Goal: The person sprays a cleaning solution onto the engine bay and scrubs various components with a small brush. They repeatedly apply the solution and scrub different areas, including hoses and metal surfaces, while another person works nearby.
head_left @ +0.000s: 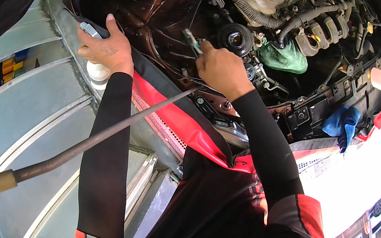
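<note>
My left hand (108, 50) is closed, thumb raised, on a grey and silver piece (90, 30) that shows past its fingers. Just below it is a white rounded container (97, 74); whether the two are one bottle I cannot tell. Over the engine bay, my right hand (225, 70) grips a small brush-like tool (191, 41) with a green and pale body, angled toward the dark brown inner wing panel (158, 13). The tool's far end is too small to make out. Beside that hand lies a black round pulley-like cap (235, 38).
A metal prop rod (117, 126) crosses over my left forearm. A red and black fender cover (167, 116) drapes the car's front edge. Among the engine parts sits a green cloth (283, 55); a blue cloth (341, 124) hangs at right. Grey metal cabinets (20, 96) stand left.
</note>
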Tool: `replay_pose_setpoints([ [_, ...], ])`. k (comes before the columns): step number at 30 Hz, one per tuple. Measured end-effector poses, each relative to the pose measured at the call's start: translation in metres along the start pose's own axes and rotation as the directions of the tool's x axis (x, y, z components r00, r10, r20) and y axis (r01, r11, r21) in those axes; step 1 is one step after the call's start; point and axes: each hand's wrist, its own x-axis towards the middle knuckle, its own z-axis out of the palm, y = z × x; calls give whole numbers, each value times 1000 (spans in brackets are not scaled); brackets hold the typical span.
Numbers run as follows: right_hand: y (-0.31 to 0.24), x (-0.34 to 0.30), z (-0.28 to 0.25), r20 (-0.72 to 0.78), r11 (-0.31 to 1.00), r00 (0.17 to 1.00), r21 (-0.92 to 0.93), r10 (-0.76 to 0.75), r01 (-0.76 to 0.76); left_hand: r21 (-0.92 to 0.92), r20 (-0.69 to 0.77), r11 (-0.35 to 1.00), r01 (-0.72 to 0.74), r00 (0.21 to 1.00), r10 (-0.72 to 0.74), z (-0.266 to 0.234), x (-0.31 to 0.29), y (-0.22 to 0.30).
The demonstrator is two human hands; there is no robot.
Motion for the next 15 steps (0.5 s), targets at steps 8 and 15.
replay_pose_setpoints([
  [8,1,21,19,-19,981,998,-184,67,-69,19,-30,999,-44,999,45,2,0,-2],
  [15,0,25,25,115,976,986,-167,-124,142,1,-30,999,-43,999,43,4,0,-5],
])
